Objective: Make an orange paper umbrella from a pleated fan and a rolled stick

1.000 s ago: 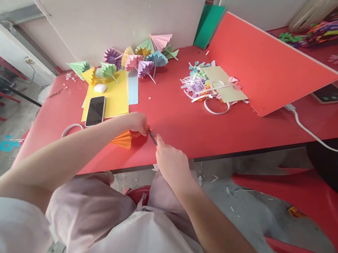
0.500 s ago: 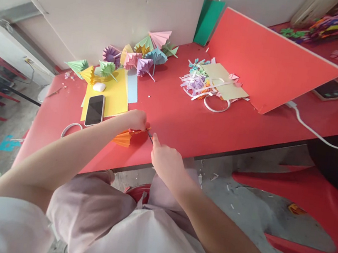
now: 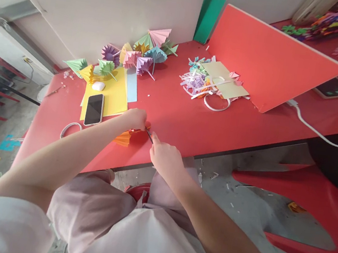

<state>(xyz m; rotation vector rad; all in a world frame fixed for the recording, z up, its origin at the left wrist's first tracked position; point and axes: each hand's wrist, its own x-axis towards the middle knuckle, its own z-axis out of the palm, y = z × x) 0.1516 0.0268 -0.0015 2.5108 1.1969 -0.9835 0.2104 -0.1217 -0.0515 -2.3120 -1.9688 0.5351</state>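
Near the front edge of the red table, my left hand (image 3: pixel 137 119) is closed on an orange pleated paper piece (image 3: pixel 123 138), whose fan folds show beneath the wrist. My right hand (image 3: pixel 166 155) is closed around a thin dark tool (image 3: pixel 149 135), its forefinger stretched along it. The tool's far end meets the orange paper by the left fingers; its exact kind cannot be made out. Both hands' fingertips are partly hidden. Left of them, a phone (image 3: pixel 94 110) lies on yellow paper (image 3: pixel 114 98) with a white lump (image 3: pixel 98 86). A white tape ring (image 3: pixel 71 129) lies beside my left forearm.
Several folded paper umbrellas (image 3: pixel 131 59) stand along the wall. Paper strips (image 3: pixel 194 82) and another white ring (image 3: pixel 216 109) lie before a leaning red board (image 3: pixel 272 61). A white cable (image 3: pixel 312 135) crosses the right side. A red stool (image 3: pixel 289 185) stands at the right.
The view has shifted slightly. Both hands keep nearly the same place and hold on the orange paper and the dark tool.
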